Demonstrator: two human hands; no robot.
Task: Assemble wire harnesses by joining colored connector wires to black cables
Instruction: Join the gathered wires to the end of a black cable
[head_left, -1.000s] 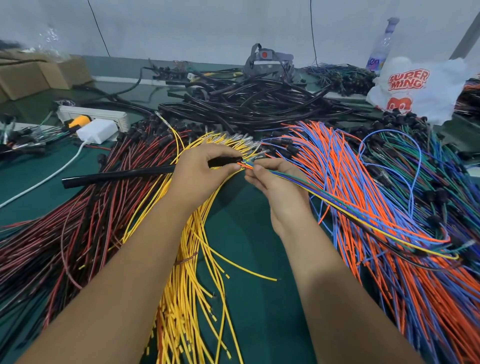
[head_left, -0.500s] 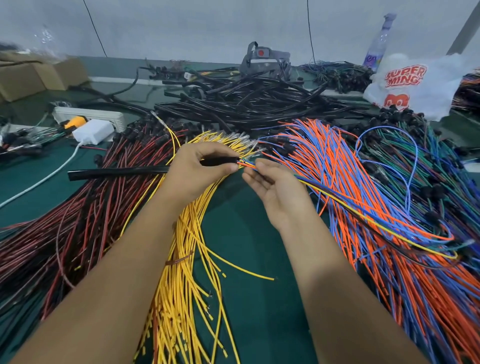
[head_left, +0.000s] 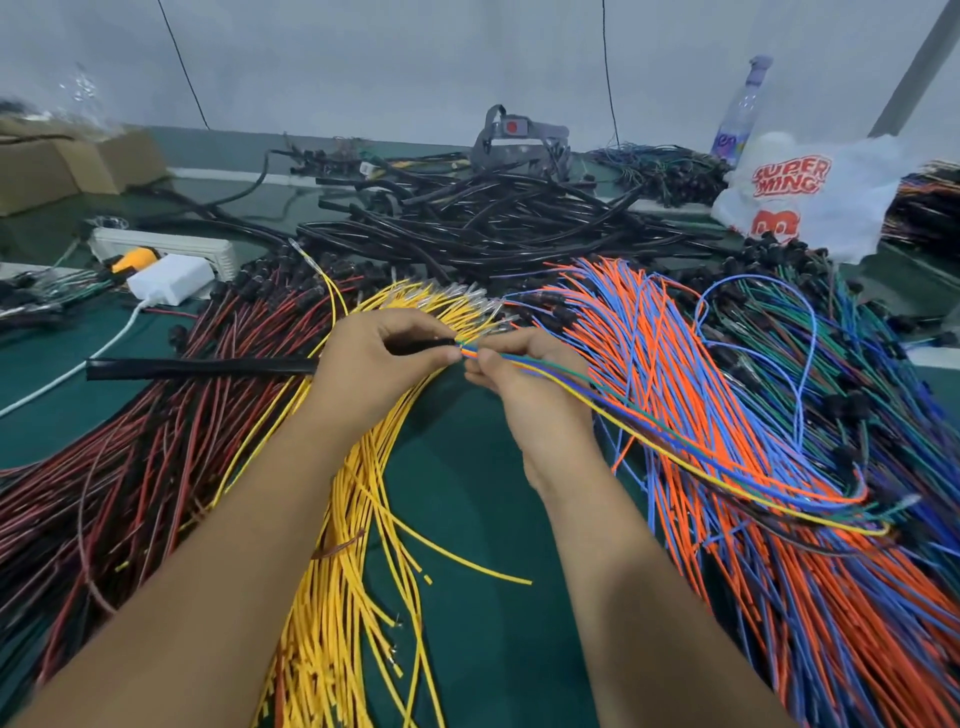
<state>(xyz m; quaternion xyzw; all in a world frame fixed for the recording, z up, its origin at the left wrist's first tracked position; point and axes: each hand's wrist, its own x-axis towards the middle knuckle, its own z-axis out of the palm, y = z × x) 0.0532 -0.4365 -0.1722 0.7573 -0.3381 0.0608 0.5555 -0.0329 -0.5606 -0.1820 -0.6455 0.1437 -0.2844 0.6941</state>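
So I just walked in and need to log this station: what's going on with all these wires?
A person is building a wire harness at a green table. The left hand grips a black cable near its end, while the right hand pinches a small bundle of colored wires right at the cable's open end. Piles of yellow wires, red and black wires and orange and blue wires lie around.

Even, soft overhead light, faint shadows; wide-angle bending and blur at edges.
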